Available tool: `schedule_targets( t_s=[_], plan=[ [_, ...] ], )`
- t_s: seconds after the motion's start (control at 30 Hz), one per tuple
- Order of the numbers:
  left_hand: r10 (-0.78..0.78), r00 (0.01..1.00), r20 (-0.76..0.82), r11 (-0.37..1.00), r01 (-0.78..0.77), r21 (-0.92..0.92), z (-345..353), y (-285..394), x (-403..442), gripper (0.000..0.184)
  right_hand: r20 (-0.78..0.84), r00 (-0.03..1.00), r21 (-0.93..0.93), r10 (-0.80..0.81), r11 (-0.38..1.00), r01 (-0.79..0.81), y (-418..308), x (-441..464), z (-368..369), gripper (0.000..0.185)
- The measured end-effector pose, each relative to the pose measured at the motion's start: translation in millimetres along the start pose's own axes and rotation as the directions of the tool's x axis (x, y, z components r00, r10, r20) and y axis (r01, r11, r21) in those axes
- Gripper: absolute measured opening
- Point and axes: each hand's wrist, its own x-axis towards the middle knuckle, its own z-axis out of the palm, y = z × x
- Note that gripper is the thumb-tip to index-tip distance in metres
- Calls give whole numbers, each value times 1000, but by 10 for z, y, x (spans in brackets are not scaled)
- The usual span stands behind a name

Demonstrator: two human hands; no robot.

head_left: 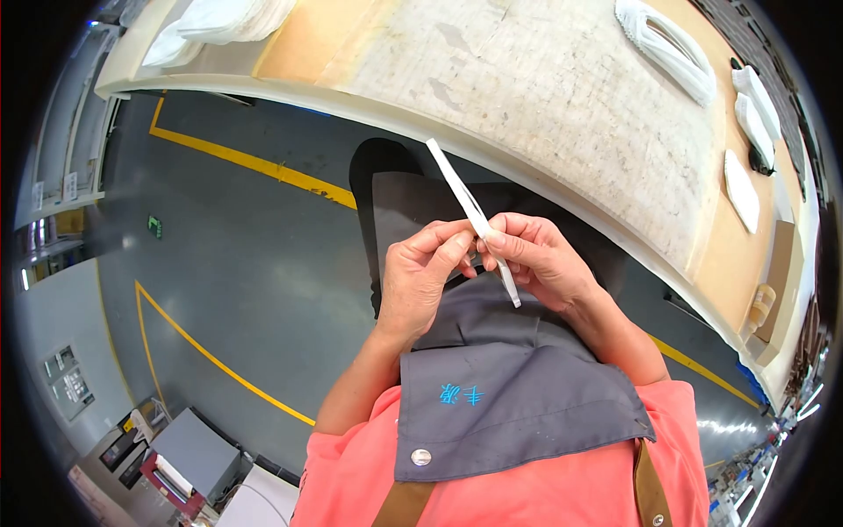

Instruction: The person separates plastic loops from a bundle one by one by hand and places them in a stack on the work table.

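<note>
In front of my apron, I hold a narrow white folded strip (451, 178) at a slant, its layers slightly parted near the middle. My right hand (546, 259) pinches it between thumb and fingers, with the lower end sticking out below. My left hand (419, 279) is closed, with thumb and forefinger together at the strip's left edge; the exact grip of those fingertips is partly hidden. The strip's upper end reaches close to the table edge in view and its material looks like cloth or soft padding.
A worktable (527, 79) curves across the top and right. On it lie stacked white pieces (230, 19), a white looped bundle (667, 51), white oval pads (742, 191) and a cardboard piece (776, 294). Yellow lines mark the grey floor (237, 246).
</note>
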Motion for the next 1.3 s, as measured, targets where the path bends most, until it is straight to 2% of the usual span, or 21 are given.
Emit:
schedule_targets(
  t_s=[0.13,0.17,0.23,0.37,0.43,0.57,0.87,1.03,1.17,1.3],
  plan=[
    [86,996,19,990,-87,110,7,-6,24,18,-58,992,-165,-108,981,97,25,5,60,17],
    [67,997,24,991,-70,114,-20,-11,32,19,-68,988,-218,-137,969,119,38,6,65,18],
    [28,999,34,992,-32,120,-86,-18,45,19,-37,996,-153,-76,986,70,1,-2,59,18],
    [-42,998,42,998,44,-49,-31,24,29,19,20,1000,1,-11,1000,11,-30,-18,23,19],
    [-41,998,44,997,44,-69,-22,26,35,19,-2,999,-28,-38,999,38,-9,-7,12,19],
    [6,999,46,1000,-6,21,-41,-4,46,21,-25,998,-92,-58,994,56,-27,-17,43,19],
    [6,999,49,999,-9,50,-44,4,47,22,-21,998,-73,-64,995,63,-12,-8,13,19],
    [109,994,29,971,-113,209,-26,1,44,19,-91,985,-294,-147,949,114,-8,-26,61,19],
    [103,994,-23,973,-96,211,1,-6,70,17,-124,953,-572,-277,804,159,6,-36,115,18],
    [123,990,-71,981,-110,162,71,-94,143,14,-145,915,-692,-375,700,177,46,-1,144,18]
  ],
)
